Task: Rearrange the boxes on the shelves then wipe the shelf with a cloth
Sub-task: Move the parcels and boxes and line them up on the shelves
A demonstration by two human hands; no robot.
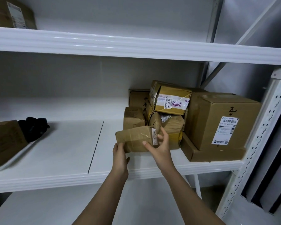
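A small crumpled cardboard box (133, 138) sits at the front of a pile of boxes on the white middle shelf (71, 153). My left hand (119, 157) holds its lower left corner. My right hand (160, 147) grips its right end, with the thumb on the front face and the fingers curled behind. Behind it stand a tilted box with a white label (169, 99), a large box with a shipping label (221, 120) and several smaller ones. A dark cloth (34, 129) lies at the left of the same shelf.
A brown box (5, 142) sits at the shelf's far left beside the cloth. Another box (11, 13) stands on the upper shelf, top left. A perforated white upright (256, 143) bounds the shelf on the right. A lower shelf lies below.
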